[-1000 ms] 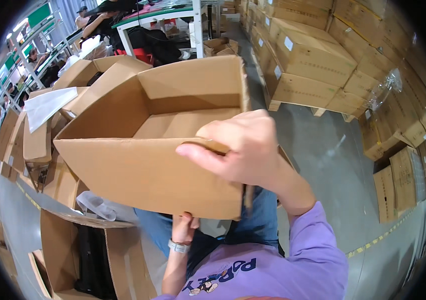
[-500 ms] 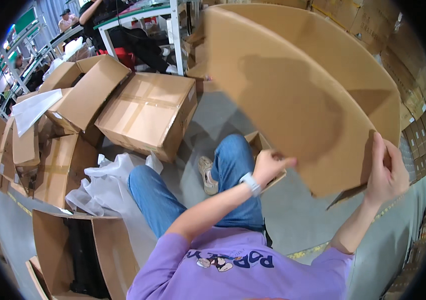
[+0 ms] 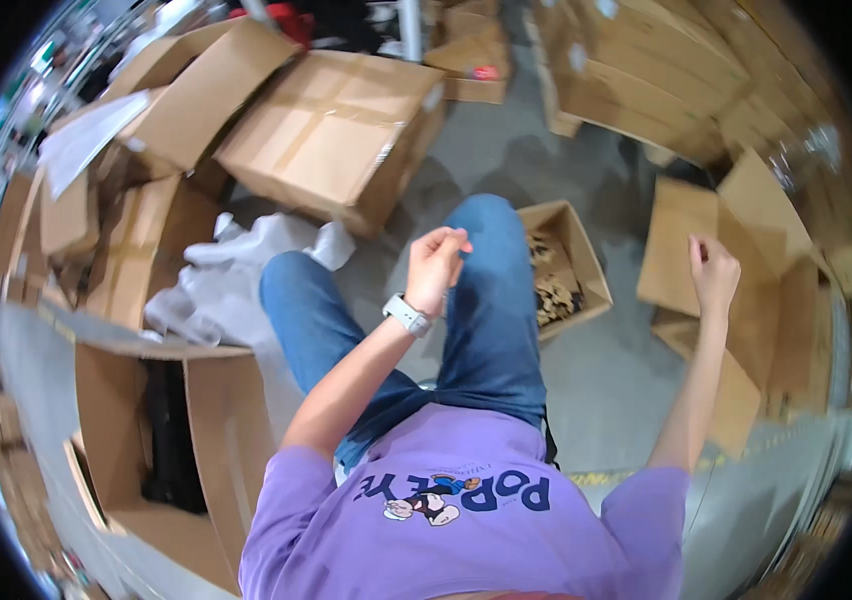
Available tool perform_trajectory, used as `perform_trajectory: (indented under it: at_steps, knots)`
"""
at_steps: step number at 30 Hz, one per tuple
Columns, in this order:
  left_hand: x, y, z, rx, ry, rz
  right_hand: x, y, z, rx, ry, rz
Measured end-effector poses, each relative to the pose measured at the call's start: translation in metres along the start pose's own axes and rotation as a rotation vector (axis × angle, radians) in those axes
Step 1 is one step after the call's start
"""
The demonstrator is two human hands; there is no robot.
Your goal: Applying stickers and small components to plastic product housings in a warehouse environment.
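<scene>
**Two bare hands raised over a floor of cartons**

Two hands hang in the air above the person's lap, and neither one holds anything. Far out to the left of the left hand, an open brown carton (image 3: 161, 440) stands with a dark lining inside it. Above that carton, and still left of the hand, crumpled white plastic wrap (image 3: 236, 280) lies on the grey floor against the person's left knee. Beyond the wrap, up and to the left of the hand, a large closed cardboard box (image 3: 336, 135) rests on its side among other stacked cartons.

The left hand (image 3: 436, 265) hovers over the blue jeans (image 3: 491, 320), fingers curled loosely inward with nothing between them; a white wristwatch (image 3: 408, 315) sits just below it on the wrist. Just to the right of this hand, past the right knee, a small open box (image 3: 586, 270) sits on the floor with dark, tangled contents.

Between that small box and the right hand the floor shows bare grey. The right hand (image 3: 714, 272) is lifted with its fingers half bent and slack, gripping nothing. It is seen against a flattened cardboard box (image 3: 681, 225) that lies just behind and below it, its flaps spread to the hand's right; whether the fingertips touch the cardboard cannot be told.
</scene>
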State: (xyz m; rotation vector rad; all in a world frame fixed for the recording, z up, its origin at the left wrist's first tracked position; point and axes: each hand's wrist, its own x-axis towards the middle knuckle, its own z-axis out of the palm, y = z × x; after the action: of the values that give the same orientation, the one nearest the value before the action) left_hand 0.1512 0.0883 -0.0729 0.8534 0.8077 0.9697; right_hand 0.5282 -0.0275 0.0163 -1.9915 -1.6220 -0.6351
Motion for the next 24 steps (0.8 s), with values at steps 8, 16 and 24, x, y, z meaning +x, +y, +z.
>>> perform_trajectory:
  at_steps: [8, 16, 24]
  knots:
    - [-0.006, 0.020, -0.073, -0.028, 0.179, -0.010, 0.049, -0.175, 0.107, 0.488, -0.296, -0.338]
    - [0.023, -0.015, -0.141, 0.519, 0.222, 0.161, 0.058, -0.313, 0.185, 0.682, -0.514, -0.587]
    - [0.003, -0.050, -0.132, 1.104, 0.007, -0.148, 0.052, -0.388, 0.258, 0.491, -0.823, -0.746]
